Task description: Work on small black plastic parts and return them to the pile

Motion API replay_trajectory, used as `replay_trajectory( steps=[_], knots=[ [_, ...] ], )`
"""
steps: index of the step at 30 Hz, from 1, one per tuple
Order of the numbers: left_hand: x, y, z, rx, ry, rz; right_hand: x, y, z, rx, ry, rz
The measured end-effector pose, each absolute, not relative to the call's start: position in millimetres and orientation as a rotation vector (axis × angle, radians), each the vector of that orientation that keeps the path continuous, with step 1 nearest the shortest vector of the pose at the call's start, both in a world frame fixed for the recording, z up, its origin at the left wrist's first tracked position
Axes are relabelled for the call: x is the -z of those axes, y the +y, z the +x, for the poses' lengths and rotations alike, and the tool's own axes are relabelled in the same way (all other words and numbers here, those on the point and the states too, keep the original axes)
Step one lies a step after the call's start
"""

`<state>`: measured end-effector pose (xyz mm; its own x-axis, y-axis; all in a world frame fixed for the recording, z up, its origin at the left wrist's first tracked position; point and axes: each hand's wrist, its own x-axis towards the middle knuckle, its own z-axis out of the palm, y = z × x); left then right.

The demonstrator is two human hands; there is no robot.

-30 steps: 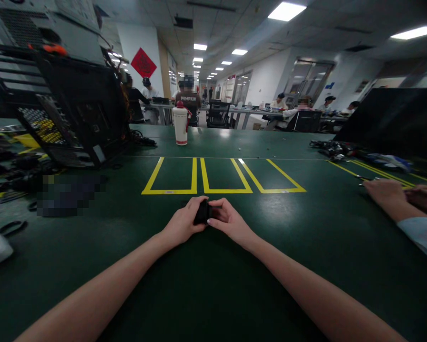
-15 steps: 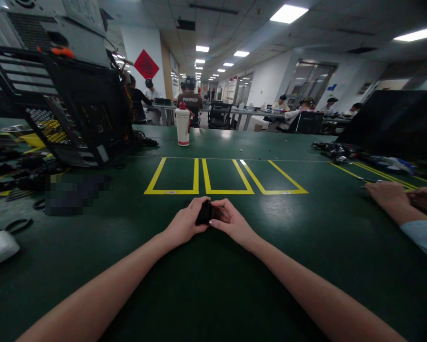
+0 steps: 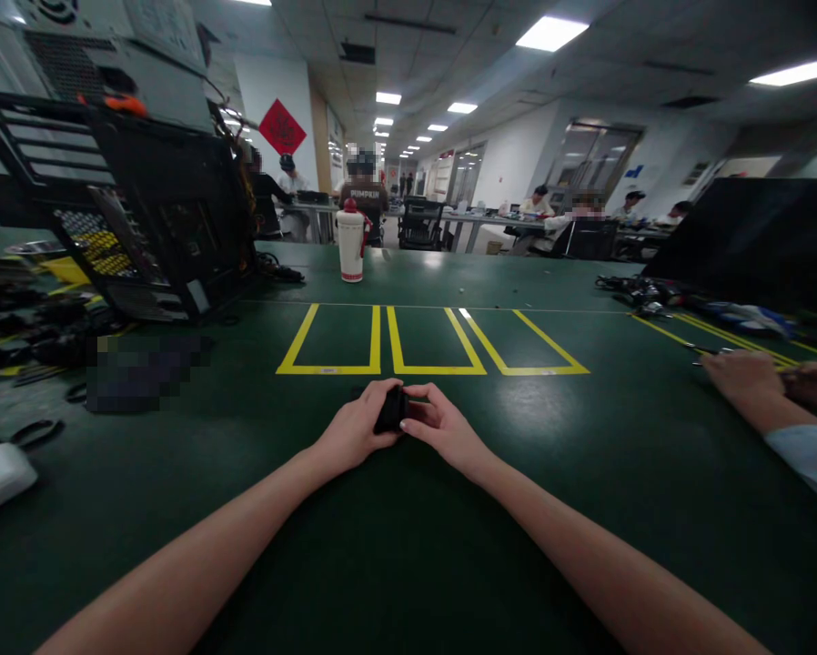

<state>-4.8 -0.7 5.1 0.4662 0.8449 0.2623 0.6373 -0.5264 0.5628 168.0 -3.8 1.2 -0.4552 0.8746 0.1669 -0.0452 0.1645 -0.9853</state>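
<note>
A small black boxy object is held low over the green table, just this side of the yellow tape outlines. My left hand is closed around its left side, thumb and fingers wrapped on it. From the right, my right hand grips the object's right edge between thumb and fingertips. The fingers cover much of it, and its exact kind cannot be made out.
Yellow tape frames mark the table ahead. A white cup with a red lid stands behind them. A black computer case and cables lie left. At right are a co-worker's hands and a dark monitor.
Hardly anything differs. Both my hands stay on the black object in the same place, and the view has shifted very slightly.
</note>
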Motion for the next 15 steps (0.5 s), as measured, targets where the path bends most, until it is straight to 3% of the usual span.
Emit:
replay_trajectory(
  steps=[15],
  knots=[
    [-6.8,-2.2,-4.2,-0.747,1.245,2.289,-5.3,-6.2,168.8,-1.411,-1.622,-0.871]
  ],
)
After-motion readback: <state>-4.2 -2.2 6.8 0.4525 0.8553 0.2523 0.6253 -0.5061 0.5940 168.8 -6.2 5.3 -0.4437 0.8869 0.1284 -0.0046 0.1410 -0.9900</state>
